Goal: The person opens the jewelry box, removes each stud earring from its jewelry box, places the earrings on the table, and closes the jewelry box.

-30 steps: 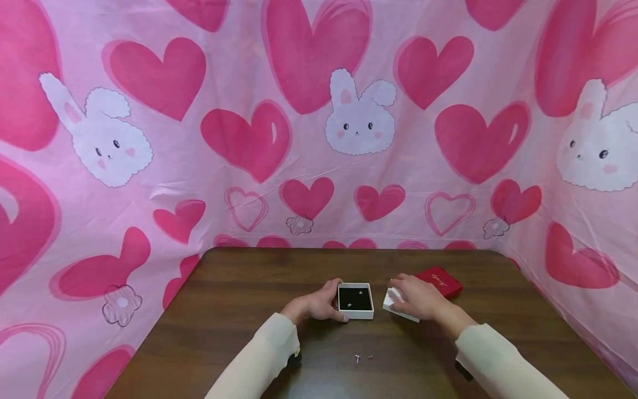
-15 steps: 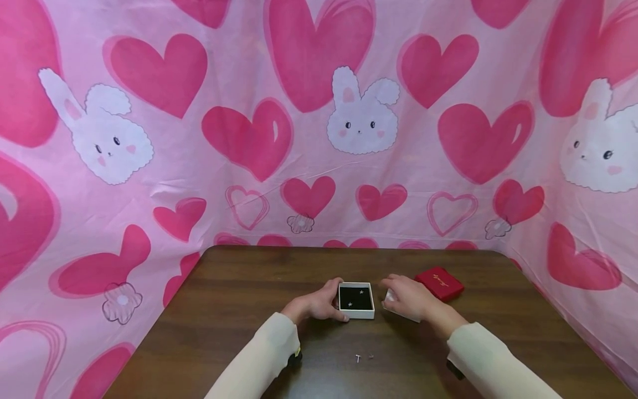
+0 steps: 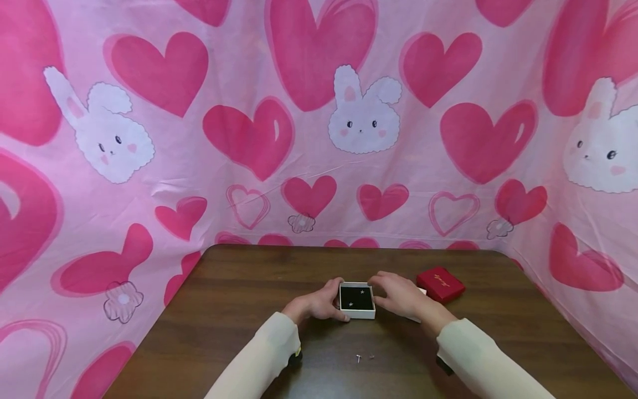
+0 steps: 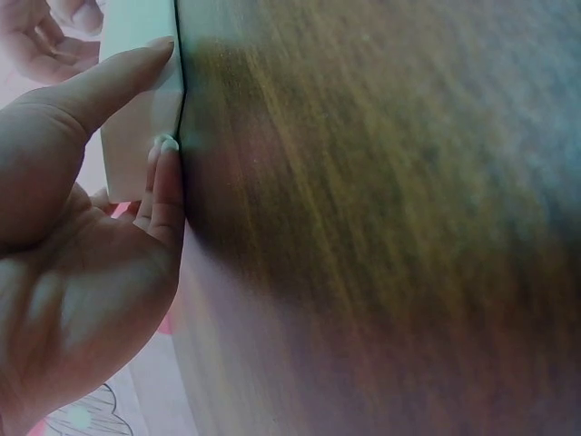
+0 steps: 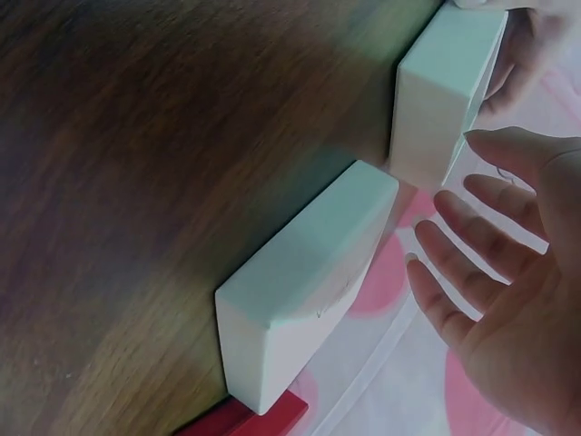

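Note:
An open white jewelry box (image 3: pixel 360 314) with a black pad (image 3: pixel 357 300) stands on the table; two small star-shaped pieces (image 3: pixel 362 292) lie on the pad. My left hand (image 3: pixel 323 302) holds the box at its left side, thumb at the near wall and fingers curled behind. My right hand (image 3: pixel 399 295) hovers by the box's right side, its fingers spread and holding nothing. Below it a white lid (image 5: pixel 313 272) rests on the table, apart from the box and mostly hidden in the head view.
A red box (image 3: pixel 441 284) with gold lettering sits to the right, beyond the lid. Nearer on the brown table (image 3: pixel 224 310) lie a tiny T-shaped metal piece (image 3: pixel 358 358) and another small piece (image 3: pixel 371 357). Pink heart-printed cloth (image 3: pixel 299 138) encloses the table's back and sides.
My right hand has let go of the white lid and moved left to the box's right edge. The left hand and the box have stayed in place.

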Motion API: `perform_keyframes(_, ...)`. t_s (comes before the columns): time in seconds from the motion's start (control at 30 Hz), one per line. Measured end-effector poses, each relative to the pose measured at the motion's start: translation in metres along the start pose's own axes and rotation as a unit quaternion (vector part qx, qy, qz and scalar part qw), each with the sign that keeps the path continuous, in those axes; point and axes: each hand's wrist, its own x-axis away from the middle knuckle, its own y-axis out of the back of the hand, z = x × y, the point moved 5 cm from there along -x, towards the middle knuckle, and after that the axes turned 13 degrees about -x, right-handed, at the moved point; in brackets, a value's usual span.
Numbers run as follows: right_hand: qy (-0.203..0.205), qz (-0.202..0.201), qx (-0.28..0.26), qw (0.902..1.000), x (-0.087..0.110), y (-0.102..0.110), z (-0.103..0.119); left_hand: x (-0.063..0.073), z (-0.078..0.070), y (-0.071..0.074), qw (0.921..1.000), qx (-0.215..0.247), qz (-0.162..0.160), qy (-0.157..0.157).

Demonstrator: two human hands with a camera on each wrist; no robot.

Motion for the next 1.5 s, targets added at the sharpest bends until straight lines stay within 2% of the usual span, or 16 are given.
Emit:
perform_keyframes(0.3,0.041,0.000,-0.010,0.9991,-0.004,-0.003,0.005,0.001,-0.002,0.001,0.9999,-0.004,0.009,0.003)
perform_keyframes(0.53,0.078,0.011,-0.020,0.9967,-0.008,-0.006,0.009,-0.001,0.002,-0.002,0.9999,-0.002,0.010,0.012)
perform_keyframes(0.77,0.105,0.005,0.011,0.9944,-0.011,-0.011,0.011,-0.001,0.002,-0.001,0.9998,0.006,0.014,0.015)
perform_keyframes(1.03,0.109,-0.003,0.050,0.9927,-0.013,-0.016,0.013,-0.001,0.001,0.000,0.9998,0.004,0.017,0.013)
perform_keyframes(1.27,0.156,-0.034,0.102,0.9818,-0.014,-0.019,0.014,-0.002,-0.001,0.001,0.9998,-0.006,0.018,0.011)
perform_keyframes(1.5,0.166,-0.050,0.123,0.9771,-0.016,-0.025,0.013,-0.001,0.001,0.000,0.9995,0.001,0.024,0.019)
